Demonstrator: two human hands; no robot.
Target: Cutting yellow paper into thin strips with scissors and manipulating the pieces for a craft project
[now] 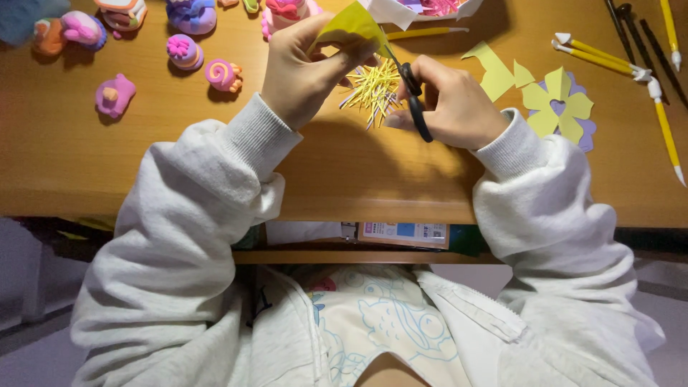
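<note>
L hand [297,68] pinches yellow paper [355,29]; R hand [451,104] grips black scissors [414,100]; blue-white label [403,233] under desk.

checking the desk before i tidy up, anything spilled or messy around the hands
Only one loose pile: thin yellow paper strips lie scattered on the wooden desk just below the yellow paper held by the left hand, beside the black scissors in the right hand. Nothing looks damaged.

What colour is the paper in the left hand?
Yellow paper, pinched in the left hand; the head view shows it.
</note>
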